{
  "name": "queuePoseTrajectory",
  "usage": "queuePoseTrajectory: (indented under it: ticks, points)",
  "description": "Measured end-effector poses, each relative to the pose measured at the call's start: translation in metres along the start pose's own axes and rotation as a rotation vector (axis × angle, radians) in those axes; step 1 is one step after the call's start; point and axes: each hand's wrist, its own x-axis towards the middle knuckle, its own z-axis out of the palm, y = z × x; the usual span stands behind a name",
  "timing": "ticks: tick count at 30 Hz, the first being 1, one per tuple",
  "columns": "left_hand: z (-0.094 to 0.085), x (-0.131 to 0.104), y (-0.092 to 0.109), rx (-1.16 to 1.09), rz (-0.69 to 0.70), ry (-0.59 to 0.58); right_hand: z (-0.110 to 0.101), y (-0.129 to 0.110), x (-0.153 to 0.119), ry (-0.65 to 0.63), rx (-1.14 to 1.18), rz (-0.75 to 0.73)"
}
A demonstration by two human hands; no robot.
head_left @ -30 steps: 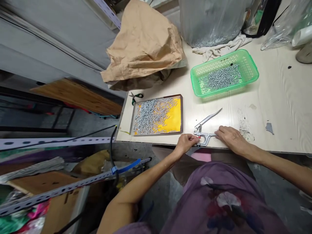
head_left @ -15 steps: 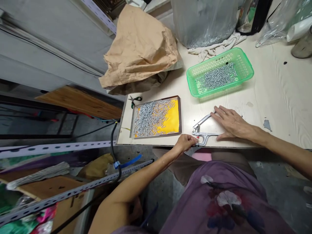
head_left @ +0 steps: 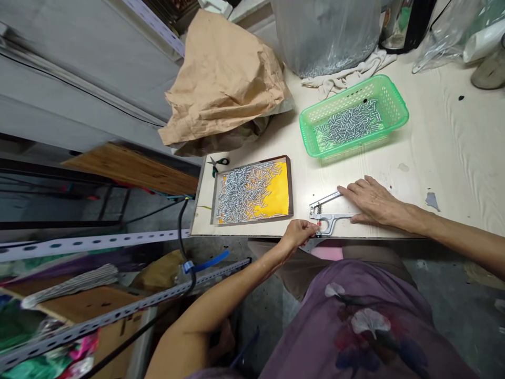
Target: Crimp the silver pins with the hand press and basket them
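In the head view, the person works at the near edge of a pale bench (head_left: pixel 453 173), where a grey hand tool (head_left: pixel 335 217) with a spring and a touch of red lies, its head at that edge and its handles pointing right. The left hand (head_left: pixel 299 232) is at the tool's head, thumb and forefinger pinched together; whether they hold a small piece or only the tool cannot be told. The right hand (head_left: pixel 373 201) is partly open around the handle ends, fingers on the upper handle and thumb by the lower, with the two handles spread apart. Toward the bench's near left corner lies a shallow tray (head_left: pixel 290 184), small metal pieces (head_left: pixel 240 195) heaped over the left part of its yellow bottom. Scissors (head_left: pixel 223 161) lie just beyond it by the left edge. A green basket (head_left: pixel 357 145) with more metal pieces stands farther back, beyond the tool, and a brown paper bag (head_left: pixel 229 73) slumps over the far left corner, left of a crumpled cloth (head_left: pixel 349 76).
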Motion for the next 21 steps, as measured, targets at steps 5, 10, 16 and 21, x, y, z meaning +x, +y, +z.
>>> queuePoseTrajectory:
  ticks: [5, 10, 16, 21]
  points:
    - [0.006, -0.009, 0.002, 0.445, 0.496, 0.353, -0.001, -0.012, -0.008, 0.03, -0.002, 0.008]
    - [0.027, 0.009, 0.027, 0.765, 0.939, 0.314, 0.003, -0.02, -0.012, 0.076, 0.015, 0.012]
    - [0.032, 0.033, 0.051, 0.939, 1.004, 0.111, 0.008, -0.013, -0.023, 0.059, 0.077, 0.077]
    - [0.029, 0.03, 0.059, 1.053, 0.972, 0.084, 0.006, -0.011, -0.028, 0.036, 0.049, 0.131]
